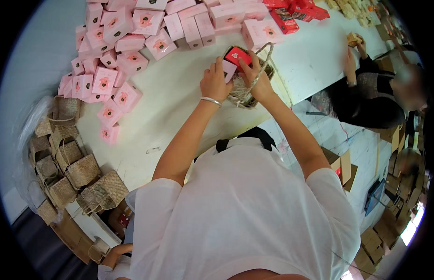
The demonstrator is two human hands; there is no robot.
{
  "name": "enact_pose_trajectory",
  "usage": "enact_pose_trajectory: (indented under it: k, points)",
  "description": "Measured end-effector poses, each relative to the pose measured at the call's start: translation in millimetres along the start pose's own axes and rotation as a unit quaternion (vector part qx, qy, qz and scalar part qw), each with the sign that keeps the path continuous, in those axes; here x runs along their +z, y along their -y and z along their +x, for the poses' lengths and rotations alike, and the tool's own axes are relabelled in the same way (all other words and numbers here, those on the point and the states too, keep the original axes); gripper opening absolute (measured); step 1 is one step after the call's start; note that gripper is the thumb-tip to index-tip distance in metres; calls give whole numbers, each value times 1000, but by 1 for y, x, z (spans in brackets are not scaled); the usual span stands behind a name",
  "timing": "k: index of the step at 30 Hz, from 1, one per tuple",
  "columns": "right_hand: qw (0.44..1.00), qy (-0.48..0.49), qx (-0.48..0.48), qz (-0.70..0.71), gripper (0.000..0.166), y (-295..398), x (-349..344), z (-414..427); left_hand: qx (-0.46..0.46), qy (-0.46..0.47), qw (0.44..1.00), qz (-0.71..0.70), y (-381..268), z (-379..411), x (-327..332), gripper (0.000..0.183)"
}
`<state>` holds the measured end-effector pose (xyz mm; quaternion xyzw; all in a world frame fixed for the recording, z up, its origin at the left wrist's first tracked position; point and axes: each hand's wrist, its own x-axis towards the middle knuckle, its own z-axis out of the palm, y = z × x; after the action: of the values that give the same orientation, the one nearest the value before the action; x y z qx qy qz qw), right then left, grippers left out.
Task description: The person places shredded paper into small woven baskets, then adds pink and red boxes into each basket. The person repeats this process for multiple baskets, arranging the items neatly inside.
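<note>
A small woven straw basket [250, 102] stands on the table in front of me, its twisted rope handle [270, 52] rising over my right wrist side. In its far part sit a red box [236, 54] with a white mark and a pale pink box [228, 71] beside it. My left hand [216, 82] grips the pink box, fingers along its left side and thumb at its near end. My right hand [255, 78] holds the red box from the right, fingers on its top and side. Shredded straw filler [239, 91] shows in the basket's near part.
Many pink printed boxes [105, 82] lie heaped on the white table [161, 108], with red boxes [285, 21] at the back. Nested woven baskets [82, 169] crowd the left edge. A co-worker [364, 94] sits at right; another person's arm [113, 255] shows lower left.
</note>
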<state>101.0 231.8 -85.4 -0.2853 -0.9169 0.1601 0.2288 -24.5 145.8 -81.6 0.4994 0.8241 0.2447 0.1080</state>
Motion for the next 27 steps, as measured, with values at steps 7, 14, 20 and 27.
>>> enact_pose_trajectory:
  k: [7,14,20,27]
  points:
    - [993,-74,94,-24,46,-109,-44,-44,92,22,980,-173,-87,52,98,76]
    - [808,-108,270,512,30,-255,-58,-25,158,224,957,-100,-149,101,103,103]
    - [968,-106,154,166,37,-254,-110,-38,100,-91,926,-353,-99,47,22,50]
    - [893,-440,83,47,39,-131,-158,-27,322,-139,768,-536,-61,-148,-269,31]
